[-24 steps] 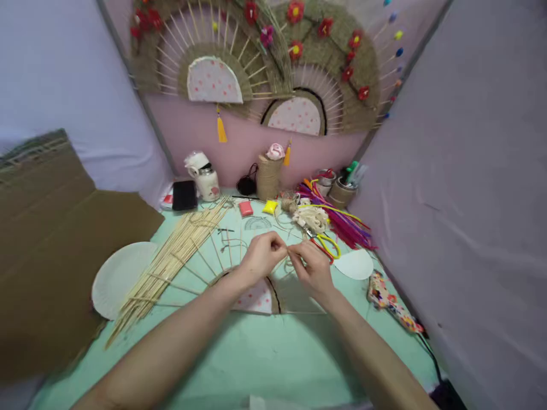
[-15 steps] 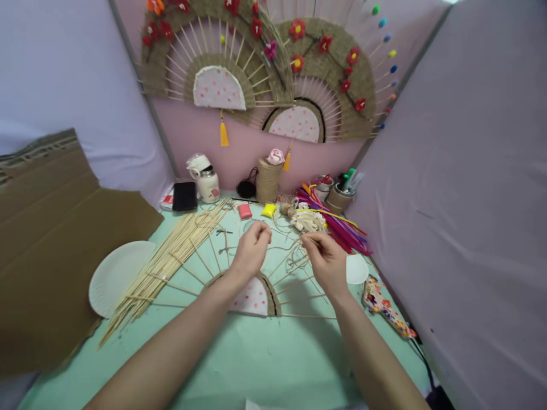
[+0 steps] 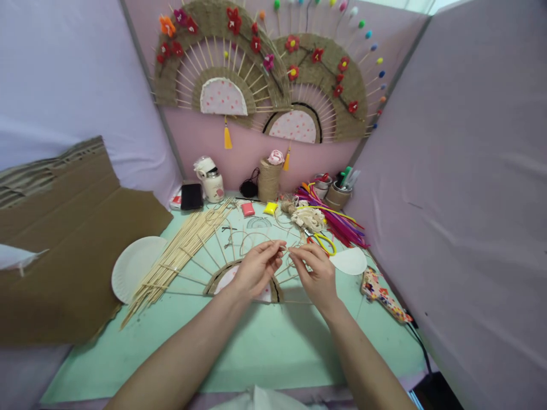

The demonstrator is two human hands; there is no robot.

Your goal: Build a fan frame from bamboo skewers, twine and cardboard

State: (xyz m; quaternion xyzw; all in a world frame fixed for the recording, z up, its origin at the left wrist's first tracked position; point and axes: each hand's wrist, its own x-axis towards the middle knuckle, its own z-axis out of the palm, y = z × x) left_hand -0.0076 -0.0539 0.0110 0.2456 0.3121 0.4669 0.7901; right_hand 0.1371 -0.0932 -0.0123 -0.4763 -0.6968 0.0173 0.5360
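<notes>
My left hand (image 3: 262,269) and my right hand (image 3: 316,274) are close together over the fan base, fingertips pinched and almost touching. Between them they hold a thin strand of twine (image 3: 241,245), which loops out behind the left hand; its ends are too fine to follow. Under my hands lies the half-round fan base (image 3: 209,286) of brown cardboard with a dotted white centre, partly hidden by my left hand and forearm. Thin sticks (image 3: 194,266) fan outward from it. Just behind my right hand are scissors (image 3: 327,244) with yellow handles.
Bamboo sticks (image 3: 179,250) lie in a pile beside a paper plate (image 3: 123,273) and cardboard (image 3: 85,245). A flowered glue gun (image 3: 384,299) is at right. Pipe cleaners (image 3: 342,228), a twine spool (image 3: 269,181) and a bottle (image 3: 212,185) stand behind. Finished fans (image 3: 265,51) hang on the wall.
My hands have come together from apart, moving nearer to me, and the twine now loops up behind my left hand. The scissors have come into sight. The view has shifted slightly.
</notes>
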